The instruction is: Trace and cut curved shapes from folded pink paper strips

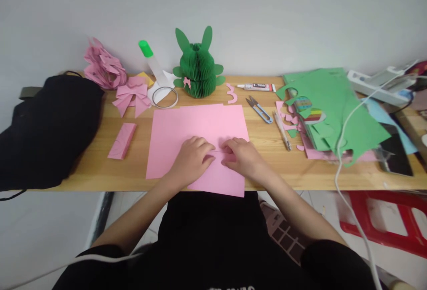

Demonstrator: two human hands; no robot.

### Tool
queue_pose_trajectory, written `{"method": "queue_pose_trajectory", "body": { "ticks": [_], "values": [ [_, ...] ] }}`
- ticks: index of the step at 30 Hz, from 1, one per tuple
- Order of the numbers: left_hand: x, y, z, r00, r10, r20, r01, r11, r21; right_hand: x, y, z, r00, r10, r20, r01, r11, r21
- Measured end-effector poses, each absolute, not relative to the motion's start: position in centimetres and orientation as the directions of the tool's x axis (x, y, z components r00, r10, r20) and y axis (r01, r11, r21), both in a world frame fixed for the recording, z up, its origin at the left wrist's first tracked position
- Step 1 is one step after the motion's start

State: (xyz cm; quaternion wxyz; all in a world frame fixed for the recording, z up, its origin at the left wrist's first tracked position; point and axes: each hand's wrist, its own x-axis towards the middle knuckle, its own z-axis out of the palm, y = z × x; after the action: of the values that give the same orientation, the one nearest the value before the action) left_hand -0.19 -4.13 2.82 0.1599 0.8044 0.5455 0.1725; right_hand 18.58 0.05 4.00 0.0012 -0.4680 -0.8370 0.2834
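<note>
While both forearms reach in from the near edge of the wooden surface [90, 172], the left hand [191, 161] and the right hand [247, 159] face each other over pink paper [196, 123], at the centre. Their inward placement probably steadies a thin edge [218, 151] from both ends and keeps it in direct view. Each grip is partly curled, with a narrow gap between thumb and forefinger; the fingertips meet the paper, but whether they pinch the edge cannot be told.

Relative to the hands, a green honeycomb-paper figure [198, 74] stands upright at twelve o'clock, apart from the work. Blue-handled snips [262, 110] and a glue tube [256, 86] lie near one o'clock, and a pen [282, 130] near two, presumably for easy reach by the right hand. A folded pink block [122, 141] lies near nine o'clock; a tape ring [176, 97] lies near eleven.
</note>
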Motion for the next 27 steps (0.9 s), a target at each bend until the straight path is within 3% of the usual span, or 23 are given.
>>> {"method": "queue_pose_trajectory", "body": {
  "ticks": [9, 20, 23, 27],
  "values": [
    [0.5, -2.3, 2.7, 0.348, 0.933, 0.092, 0.725, -0.330, 0.605, 19.1, 0.0, 2.9, -0.577, 0.797, -0.178, 0.691, 0.361, -0.626],
    [0.1, -2.7, 3.6, 0.366, 0.928, 0.076, 0.664, -0.317, 0.677, 18.5, -0.6, 3.5, -0.572, 0.820, -0.027, 0.624, 0.413, -0.664],
    [0.2, -3.3, 4.8, 0.362, 0.923, 0.131, 0.683, -0.358, 0.637, 18.5, -0.7, 4.4, -0.590, 0.804, 0.076, 0.598, 0.499, -0.628],
    [-0.3, -4.1, 6.6, 0.353, 0.899, 0.258, 0.767, -0.436, 0.471, 19.0, -0.9, 6.1, -0.591, 0.782, 0.197, 0.588, 0.585, -0.559]
  ]
}}
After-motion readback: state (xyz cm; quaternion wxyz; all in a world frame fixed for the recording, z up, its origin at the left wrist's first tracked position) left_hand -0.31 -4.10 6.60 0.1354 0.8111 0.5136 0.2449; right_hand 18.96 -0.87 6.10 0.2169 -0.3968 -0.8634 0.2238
